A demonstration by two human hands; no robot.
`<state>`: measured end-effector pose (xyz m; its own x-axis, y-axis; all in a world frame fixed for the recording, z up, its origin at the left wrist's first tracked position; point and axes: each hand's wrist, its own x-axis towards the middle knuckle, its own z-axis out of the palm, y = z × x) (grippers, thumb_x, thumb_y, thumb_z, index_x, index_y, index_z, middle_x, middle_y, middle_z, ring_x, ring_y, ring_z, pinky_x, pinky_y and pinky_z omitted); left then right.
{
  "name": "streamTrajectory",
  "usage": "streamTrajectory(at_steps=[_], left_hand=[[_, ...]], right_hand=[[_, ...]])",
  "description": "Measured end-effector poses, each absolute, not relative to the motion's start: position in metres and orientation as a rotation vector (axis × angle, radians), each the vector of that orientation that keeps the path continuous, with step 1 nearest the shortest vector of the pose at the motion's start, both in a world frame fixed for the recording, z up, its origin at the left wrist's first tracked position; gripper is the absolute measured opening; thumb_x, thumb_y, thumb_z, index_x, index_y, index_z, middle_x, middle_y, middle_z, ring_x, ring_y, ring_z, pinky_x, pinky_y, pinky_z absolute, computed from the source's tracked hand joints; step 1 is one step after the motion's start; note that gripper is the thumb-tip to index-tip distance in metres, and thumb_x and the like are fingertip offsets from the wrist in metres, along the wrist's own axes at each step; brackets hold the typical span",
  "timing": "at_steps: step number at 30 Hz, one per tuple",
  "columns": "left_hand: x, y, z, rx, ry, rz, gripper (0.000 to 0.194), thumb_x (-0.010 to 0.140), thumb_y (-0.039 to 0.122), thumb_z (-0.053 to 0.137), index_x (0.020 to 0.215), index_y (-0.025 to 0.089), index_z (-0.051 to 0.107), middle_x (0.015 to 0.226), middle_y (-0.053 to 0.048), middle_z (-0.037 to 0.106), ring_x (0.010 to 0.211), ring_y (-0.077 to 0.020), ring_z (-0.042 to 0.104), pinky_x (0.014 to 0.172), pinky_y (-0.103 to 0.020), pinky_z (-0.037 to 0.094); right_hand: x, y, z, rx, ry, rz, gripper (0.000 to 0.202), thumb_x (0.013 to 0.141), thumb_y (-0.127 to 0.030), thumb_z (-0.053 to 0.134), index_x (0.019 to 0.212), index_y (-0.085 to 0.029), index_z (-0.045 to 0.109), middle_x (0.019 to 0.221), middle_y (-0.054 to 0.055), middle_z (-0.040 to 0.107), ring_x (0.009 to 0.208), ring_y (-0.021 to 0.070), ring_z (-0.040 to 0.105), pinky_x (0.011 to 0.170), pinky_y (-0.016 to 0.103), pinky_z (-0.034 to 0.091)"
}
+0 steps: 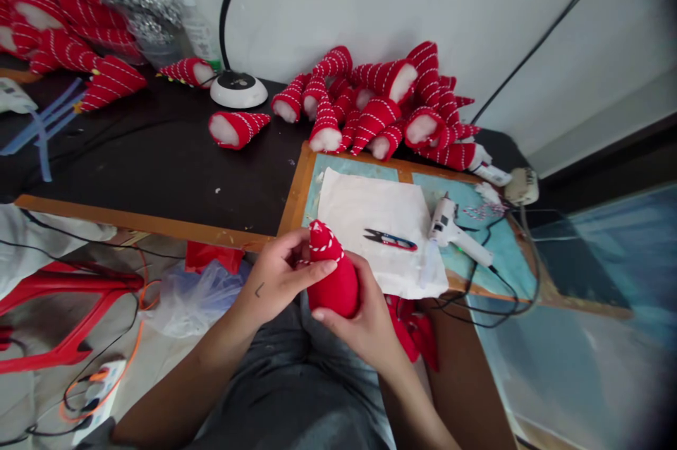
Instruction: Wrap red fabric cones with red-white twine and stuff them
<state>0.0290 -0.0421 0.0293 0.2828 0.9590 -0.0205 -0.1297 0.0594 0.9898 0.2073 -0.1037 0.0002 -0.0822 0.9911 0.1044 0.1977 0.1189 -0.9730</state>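
Note:
Above my lap I hold a red fabric cone [334, 286] with red-and-white twisted cord wound round its tip. My left hand [283, 270] pinches near the corded end, thumb lying across the cord. Around the wide lower part curl the fingers of my right hand [364, 316], with the thumb at the front. The underside of the cone is hidden. Just beyond my hands, thread snips [390, 239] with dark blades lie on a white cloth [364, 199]. A white glue gun [459, 231] rests to the right of the cloth.
Stuffed red cones with white cord [375, 115] are piled against the wall. A lamp base [239, 89] stands on the black table [159, 154]. Glue sticks [45, 125] lie at left. Cables loop at the right edge. A red stool [68, 309] and a power strip [103, 393] are on the floor.

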Motion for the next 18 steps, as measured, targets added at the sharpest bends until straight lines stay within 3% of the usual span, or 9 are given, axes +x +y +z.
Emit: streamTrajectory(at_steps=[5,11,15,18], left_hand=[[0.023,-0.037,0.034,1.234,0.895,0.939,0.046,0.074,0.051,0.089,0.102,0.017,0.076,0.081,-0.005,0.067,0.073,-0.0172,0.060,0.064,-0.024,0.049],[0.013,-0.032,0.029,1.213,0.791,0.808,0.057,0.073,0.065,0.086,0.104,0.017,0.078,0.083,-0.007,0.069,0.074,-0.0200,0.063,0.065,-0.028,0.051],[0.015,-0.033,0.025,1.164,0.630,0.764,0.058,0.070,0.068,0.086,0.098,0.018,0.079,0.083,-0.008,0.070,0.074,-0.0198,0.065,0.069,-0.028,0.053],[0.017,-0.035,0.021,1.089,0.569,0.647,0.067,0.069,0.072,0.085,0.107,0.018,0.077,0.079,-0.008,0.070,0.057,-0.0175,0.061,0.055,-0.028,0.050]], right_hand=[[0.208,-0.101,0.004,-1.147,-1.374,1.300,0.059,0.085,-0.049,0.078,0.136,-0.027,0.056,0.129,0.008,0.068,0.109,0.0263,0.068,0.093,0.039,0.059],[0.214,-0.103,0.009,-0.985,-0.990,1.759,0.075,0.072,-0.065,0.081,0.135,-0.027,0.067,0.115,0.008,0.074,0.110,0.0344,0.071,0.094,0.043,0.061],[0.213,-0.102,0.001,-0.846,-0.882,1.934,0.082,0.063,-0.078,0.075,0.121,-0.020,0.075,0.102,0.012,0.076,0.102,0.0398,0.073,0.086,0.051,0.062],[0.216,-0.097,-0.006,-0.959,-1.014,1.923,0.089,0.059,-0.093,0.065,0.110,-0.021,0.078,0.101,0.015,0.076,0.108,0.0408,0.071,0.090,0.053,0.061]])
